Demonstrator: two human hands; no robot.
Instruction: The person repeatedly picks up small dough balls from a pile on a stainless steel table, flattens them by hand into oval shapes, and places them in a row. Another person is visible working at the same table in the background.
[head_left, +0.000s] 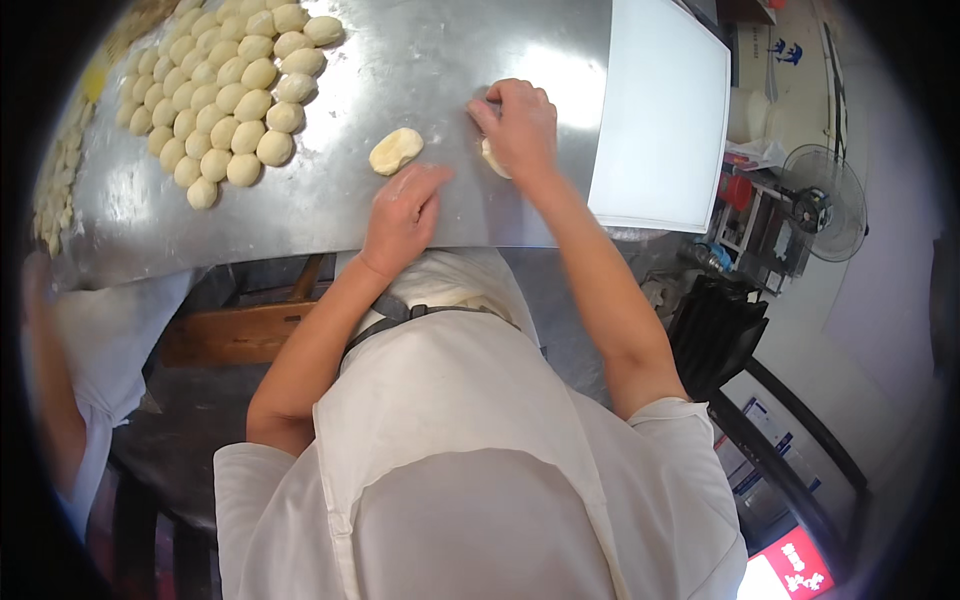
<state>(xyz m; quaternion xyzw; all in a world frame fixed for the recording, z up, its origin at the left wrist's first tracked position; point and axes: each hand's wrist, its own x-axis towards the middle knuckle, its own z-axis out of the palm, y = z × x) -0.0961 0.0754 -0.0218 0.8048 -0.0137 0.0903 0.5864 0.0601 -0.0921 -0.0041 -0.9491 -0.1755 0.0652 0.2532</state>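
Note:
An oval, slightly flattened piece of dough (396, 151) lies on the metal worktable (450, 90). Just below it is my left hand (407, 210), fingers bent and pointing to the right; whether it touches the dough is not clear. My right hand (521, 124) is over a second dough piece (493, 159), which it partly covers. The thumb and index finger of that hand are curled near each other, and a grip cannot be made out. Many round dough balls (225, 94) sit close together in rows at the upper left of the table.
A white board (660, 120) lies at the table's right end. More small dough pieces (61, 172) line the far left, where a co-worker's arm (56, 382) shows. A wooden stool (232, 334) stands below the table edge. To the right are an electric fan (817, 206) and black crates (716, 330).

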